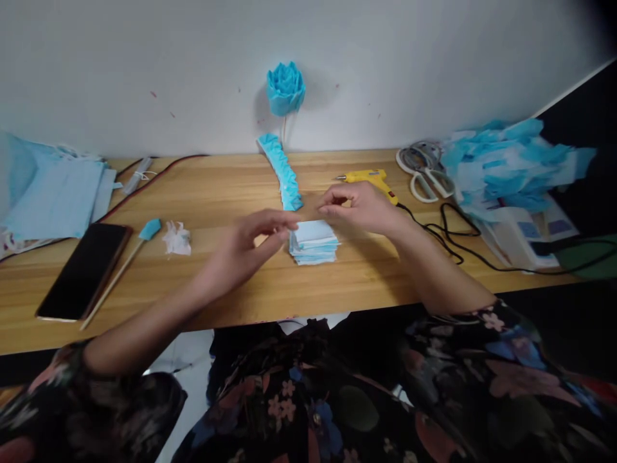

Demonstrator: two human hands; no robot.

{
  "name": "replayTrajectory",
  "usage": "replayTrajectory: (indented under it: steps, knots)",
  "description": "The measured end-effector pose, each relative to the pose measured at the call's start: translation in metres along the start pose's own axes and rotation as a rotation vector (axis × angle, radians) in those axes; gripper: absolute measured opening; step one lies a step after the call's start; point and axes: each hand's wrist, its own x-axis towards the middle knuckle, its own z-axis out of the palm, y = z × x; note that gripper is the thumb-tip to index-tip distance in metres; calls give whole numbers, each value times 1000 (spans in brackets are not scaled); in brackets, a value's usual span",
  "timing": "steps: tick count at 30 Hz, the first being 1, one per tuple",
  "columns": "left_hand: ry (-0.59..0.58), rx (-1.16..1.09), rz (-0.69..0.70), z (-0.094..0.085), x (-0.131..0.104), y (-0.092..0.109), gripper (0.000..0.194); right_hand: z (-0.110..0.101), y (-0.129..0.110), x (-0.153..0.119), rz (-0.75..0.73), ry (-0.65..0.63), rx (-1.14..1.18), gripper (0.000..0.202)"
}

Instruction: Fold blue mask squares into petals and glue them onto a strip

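Observation:
A stack of small light-blue and white fabric squares lies on the table near its front edge. My left hand is at the stack's upper left corner, slightly blurred, with thumb and fingertips a little apart and nothing visible between them. Just above and right of the stack hovers my right hand. Its thumb and index finger curl together in a pinch; anything held there is too small to make out. Beyond the hands runs a row of folded blue petals.
A blue fabric flower stands against the wall. To the right are a yellow glue gun, scissors and blue fabric scraps. On the left lie face masks, a phone, a blue-tipped stick and a white scrap.

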Motion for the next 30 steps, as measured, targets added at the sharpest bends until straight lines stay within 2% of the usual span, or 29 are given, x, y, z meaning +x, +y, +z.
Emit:
replayTrajectory:
  steps: [1, 4, 6, 9, 15, 20, 25, 30]
  knots:
    - [45, 27, 62, 8, 12, -8, 29, 2, 3, 3, -15, -32, 14, 14]
    - [-14, 135, 143, 32, 35, -32, 54, 9, 13, 1, -25, -60, 71, 15]
    - [-63, 191, 160, 44, 39, -43, 69, 14, 17, -5, -29, -37, 106, 16]
    - [-94, 265, 184, 53, 35, -53, 80, 15, 22, -11, -75, -33, 105, 15]
    - [-173, 320, 239, 55, 28, -61, 75, 9, 22, -14, -225, -45, -8, 29]
    - [-158, 327, 158, 55, 28, -65, 88, 5, 21, -17, -325, -7, -56, 20]
    - [-161, 319, 215, 56, 30, -70, 94, 6, 20, -18, -432, -71, -110, 19]
    - [-162, 303, 286, 58, 32, -77, 96, 15, 21, -16, -441, -101, -117, 23]
